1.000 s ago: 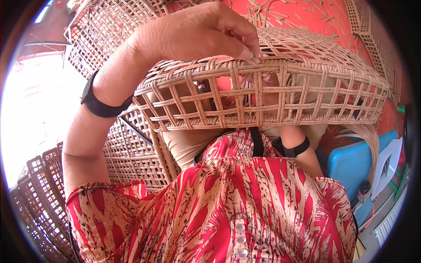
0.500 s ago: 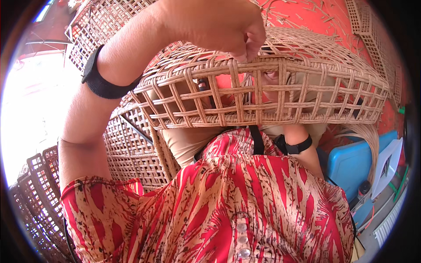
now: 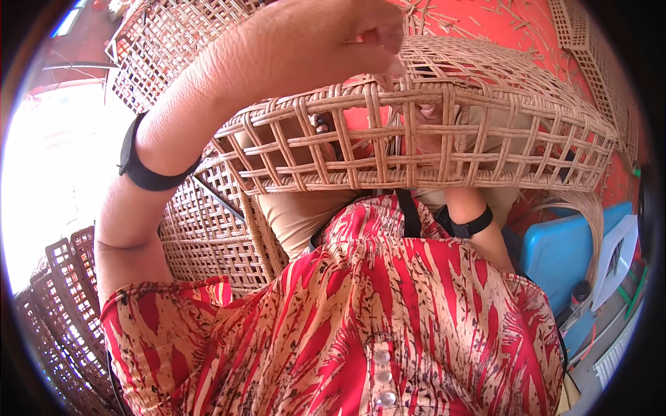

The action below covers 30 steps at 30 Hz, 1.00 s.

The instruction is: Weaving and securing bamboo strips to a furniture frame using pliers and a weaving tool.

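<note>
A brown wicker basket frame (image 3: 513,139) lies across my lap, its open lattice side toward me. My left hand (image 3: 326,52) is over the top rim, fingers curled and thumb low beside the woven edge. What it pinches, if anything, is hidden by the hand itself. My right hand (image 3: 430,112) is behind the lattice, inside the frame, partly seen through the openings. Its fingers are bent close under the rim near the middle; what they grip is unclear. Black bands circle both my forearms.
More woven wicker panels (image 3: 215,249) stand at the left and another piece (image 3: 590,55) at the far right. Cut wicker scraps lie on the red floor (image 3: 479,24). A blue plastic stool (image 3: 555,249) and a bundle of loose strands (image 3: 579,204) are at the right.
My left hand has risen slightly and shifted left, and its fingers have turned at the rim. The basket frame has shifted up a little. My right hand stays behind the lattice.
</note>
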Available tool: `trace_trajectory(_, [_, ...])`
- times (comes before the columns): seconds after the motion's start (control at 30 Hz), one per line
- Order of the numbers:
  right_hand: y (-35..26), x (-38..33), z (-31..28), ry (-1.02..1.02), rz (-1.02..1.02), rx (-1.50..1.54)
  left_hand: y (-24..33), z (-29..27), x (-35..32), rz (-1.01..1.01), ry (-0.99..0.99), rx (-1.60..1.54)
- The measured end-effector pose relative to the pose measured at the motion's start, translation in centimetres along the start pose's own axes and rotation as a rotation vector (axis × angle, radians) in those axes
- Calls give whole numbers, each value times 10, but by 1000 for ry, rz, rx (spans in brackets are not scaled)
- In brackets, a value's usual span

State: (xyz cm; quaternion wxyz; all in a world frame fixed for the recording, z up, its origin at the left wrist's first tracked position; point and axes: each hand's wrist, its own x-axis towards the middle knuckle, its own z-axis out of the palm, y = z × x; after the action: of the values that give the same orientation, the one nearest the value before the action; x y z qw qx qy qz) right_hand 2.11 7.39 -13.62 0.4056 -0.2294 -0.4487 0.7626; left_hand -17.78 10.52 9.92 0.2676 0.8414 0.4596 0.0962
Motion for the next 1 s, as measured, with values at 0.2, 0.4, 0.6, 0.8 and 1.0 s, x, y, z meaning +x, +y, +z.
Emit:
trace_trajectory(0.2, [1, -5, 2, -12, 0, 20, -3, 21, -7, -29, 76, -92])
trace_trajectory(0.4, [3, -7, -1, -5, -9, 15, 4, 38, -1, -104, -120, 121])
trace_trajectory(0.6, [25, 4, -14, 18, -17, -85, 5, 59, -16, 103, 117, 350])
trace_trajectory(0.8, [16, 1, -3, -79, 203, 432, 3, 75, -24, -25, 198, 382])
trace_trajectory(1.0, [9, 39, 1, -91, -189, -372, -17, 72, -12, -166, 139, 477])
